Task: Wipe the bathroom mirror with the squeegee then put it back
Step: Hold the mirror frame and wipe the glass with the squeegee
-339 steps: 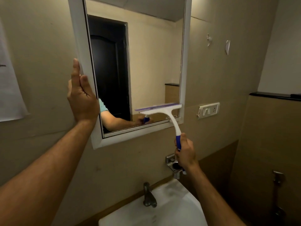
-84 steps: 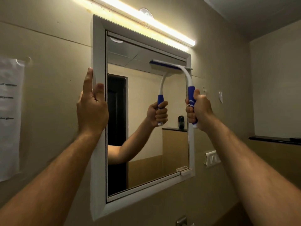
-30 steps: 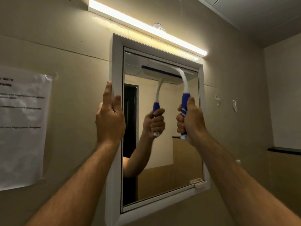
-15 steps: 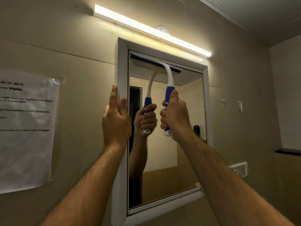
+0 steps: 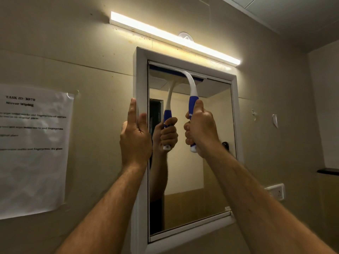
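Beside mirror [image 5: 216, 162]: paper notice [image 5: 33, 149] left, socket [image 5: 275, 191] right; left hand [image 5: 135, 140] flat on frame, right hand [image 5: 200, 129] grips squeegee [image 5: 190, 85].

One mirror [image 5: 192, 162], one squeegee [image 5: 190, 85], two hands, one paper notice [image 5: 33, 149], one lamp [image 5: 174, 38], perhaps two wall hooks.

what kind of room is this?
Most likely a bathroom: a white-framed wall mirror under a strip light, tiled walls, and the right hand gripping a squeegee against the glass. No sink is in view.
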### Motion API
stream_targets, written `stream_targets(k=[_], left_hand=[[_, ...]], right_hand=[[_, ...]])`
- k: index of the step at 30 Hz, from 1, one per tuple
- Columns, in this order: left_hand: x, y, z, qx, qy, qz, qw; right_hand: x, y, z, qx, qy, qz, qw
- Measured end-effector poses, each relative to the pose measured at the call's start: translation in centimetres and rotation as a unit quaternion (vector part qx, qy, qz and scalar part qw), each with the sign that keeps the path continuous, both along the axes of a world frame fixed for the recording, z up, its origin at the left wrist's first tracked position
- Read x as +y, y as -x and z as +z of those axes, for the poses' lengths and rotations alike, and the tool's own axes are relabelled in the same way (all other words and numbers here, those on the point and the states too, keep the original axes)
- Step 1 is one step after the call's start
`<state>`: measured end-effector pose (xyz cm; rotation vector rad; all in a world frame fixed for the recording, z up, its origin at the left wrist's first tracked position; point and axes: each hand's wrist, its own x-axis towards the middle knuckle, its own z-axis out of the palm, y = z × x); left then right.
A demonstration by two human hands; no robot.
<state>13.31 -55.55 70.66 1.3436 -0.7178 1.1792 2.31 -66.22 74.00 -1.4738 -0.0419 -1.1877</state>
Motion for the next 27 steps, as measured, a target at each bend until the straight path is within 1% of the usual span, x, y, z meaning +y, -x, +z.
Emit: stream_targets(k=[6,8,13,15,21,27], left_hand=[[0.0,0.0,0.1,-0.002,-0.001,0.003,1.000],[0.0,-0.1,0.1,0.000,0.001,0.002,1.000],[0.0,-0.2,0.0,0.003,0.002,-0.006,1.000],[-0.1,-0.1,0.1,0.007,0.000,-0.007,1.000],[-0.1,-0.2,0.1,-0.002,0.001,0.005,1.000],[0.1,0.4,-0.2,0.012,0.003,-0.009,1.000]], right_hand=[[-0.6,-0.7,-2.0,0.024,0.010,-0.038,0.999],[-0.9,-0.5,-2.3,0.026,0.006,-0.031,0.999],[0.0,-0.1,-0.2,0.000,0.003,0.001,1.000],[0.4,-0.3,-0.2,0.003,0.000,-0.003,1.000],[-0.6,-0.8,-1.5,0.016,0.016,-0.063,0.998],[-1.6,0.1,-5.4,0.058,0.036,-0.077,0.995]])
